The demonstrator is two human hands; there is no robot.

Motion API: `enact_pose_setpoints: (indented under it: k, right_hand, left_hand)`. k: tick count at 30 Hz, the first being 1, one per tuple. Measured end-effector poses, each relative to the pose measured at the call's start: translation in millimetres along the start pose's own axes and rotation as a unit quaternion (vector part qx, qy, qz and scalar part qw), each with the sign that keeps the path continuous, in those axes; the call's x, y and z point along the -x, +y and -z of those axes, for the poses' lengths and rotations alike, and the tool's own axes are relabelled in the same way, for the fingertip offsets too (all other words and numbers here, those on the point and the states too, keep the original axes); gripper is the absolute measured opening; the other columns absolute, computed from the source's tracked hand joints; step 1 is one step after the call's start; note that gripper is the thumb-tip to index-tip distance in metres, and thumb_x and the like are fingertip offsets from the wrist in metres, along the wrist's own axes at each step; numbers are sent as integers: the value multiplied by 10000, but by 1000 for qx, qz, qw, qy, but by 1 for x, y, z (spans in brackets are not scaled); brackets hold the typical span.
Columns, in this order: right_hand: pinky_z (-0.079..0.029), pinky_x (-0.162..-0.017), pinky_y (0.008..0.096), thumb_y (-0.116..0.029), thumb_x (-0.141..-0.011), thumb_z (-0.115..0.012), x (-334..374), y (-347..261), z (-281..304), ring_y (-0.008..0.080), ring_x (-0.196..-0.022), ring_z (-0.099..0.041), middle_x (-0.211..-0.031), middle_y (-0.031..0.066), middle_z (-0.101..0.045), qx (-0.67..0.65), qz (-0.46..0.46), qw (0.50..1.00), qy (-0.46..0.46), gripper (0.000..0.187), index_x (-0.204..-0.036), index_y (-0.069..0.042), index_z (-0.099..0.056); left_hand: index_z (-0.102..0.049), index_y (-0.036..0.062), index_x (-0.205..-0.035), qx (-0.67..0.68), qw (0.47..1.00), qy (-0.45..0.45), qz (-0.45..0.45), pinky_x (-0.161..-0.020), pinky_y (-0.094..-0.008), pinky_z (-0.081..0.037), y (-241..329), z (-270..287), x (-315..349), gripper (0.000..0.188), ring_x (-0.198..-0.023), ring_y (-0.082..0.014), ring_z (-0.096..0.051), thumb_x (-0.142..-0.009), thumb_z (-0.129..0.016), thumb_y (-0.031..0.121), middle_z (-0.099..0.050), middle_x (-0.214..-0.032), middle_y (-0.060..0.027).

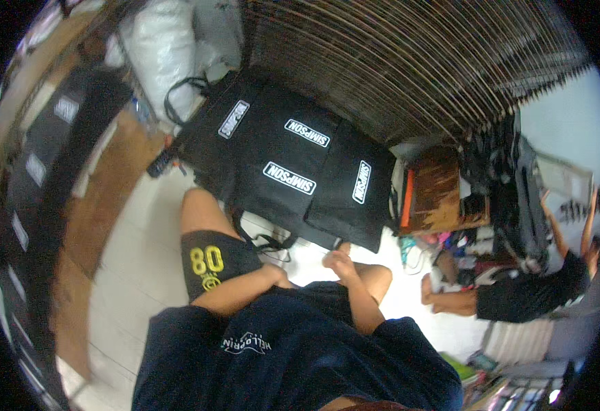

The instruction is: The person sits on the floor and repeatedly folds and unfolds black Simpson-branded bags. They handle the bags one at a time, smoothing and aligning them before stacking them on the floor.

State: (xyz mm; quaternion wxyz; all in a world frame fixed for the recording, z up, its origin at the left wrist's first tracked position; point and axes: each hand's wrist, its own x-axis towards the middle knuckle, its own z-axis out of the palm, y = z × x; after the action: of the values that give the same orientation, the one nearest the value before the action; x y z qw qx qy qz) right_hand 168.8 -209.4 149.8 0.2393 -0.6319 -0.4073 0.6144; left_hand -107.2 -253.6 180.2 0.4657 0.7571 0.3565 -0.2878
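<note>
In the head view, black bags lie overlapping before the seated person. The left hand is at the lap, its fingers hidden; the right looks curled beside their near edge, its grip unclear. The step seems to be handling them; shifting one calls for a firm edge hold.

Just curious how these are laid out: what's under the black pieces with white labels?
Beside the black pieces, pale floor shows, and black straps lie at their near edge. Whatever is directly beneath is covered, so I can't tell.
</note>
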Motion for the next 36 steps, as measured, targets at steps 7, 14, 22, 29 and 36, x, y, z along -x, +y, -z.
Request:
enact_pose_setpoints:
  k: [7, 14, 22, 29, 36]
  right_hand:
    - [-490, -741, 376, -301, -790, -660, 20, -41, -38, 249, -843, -628, -881, 173, -653, 223, 16, 974, 44, 408, -1142, -112, -580]
    - [-499, -670, 359, -296, -778, -683, 24, -33, -29, 243, -724, -631, -790, 152, -652, 185, 84, 975, 86, 384, -1091, -87, -606]
    - [-495, -713, 353, -308, -799, -653, 31, -39, -20, 239, -784, -624, -847, 149, -644, 131, 69, 982, 119, 403, -1118, -70, -585]
    - [-481, -791, 385, -344, -792, -638, 38, -50, -28, 285, -883, -625, -946, 176, -649, 193, 62, 975, 89, 443, -1157, -103, -565]
    - [-475, -822, 385, -390, -759, -642, 21, -51, -44, 325, -930, -614, -978, 188, -641, 252, 53, 966, 9, 508, -1175, -113, -552]
  left_hand:
    - [-555, 76, -1192, 124, 990, 9, -64, -950, -384, -401, 6, 27, 39, 709, -1132, -301, -521, -803, -456, 660, -569, -1192, -159]
    - [-504, 35, -1232, 183, 978, 81, -63, -912, -380, -417, 6, 15, 35, 729, -1085, -312, -546, -790, -527, 615, -606, -1108, -184]
    - [-473, 34, -1259, 277, 949, 119, -96, -909, -361, -423, -6, 8, 32, 609, -1051, -269, -556, -846, -578, 469, -596, -1110, -179]
    - [-427, 6, -1288, 291, 947, 112, -78, -887, -335, -425, 9, 24, 38, 684, -1001, -239, -564, -836, -580, 496, -588, -1090, -166]
    - [-429, 52, -1312, 293, 943, 137, -75, -880, -354, -439, 8, 22, 47, 699, -1017, -275, -583, -812, -589, 514, -608, -1091, -161]
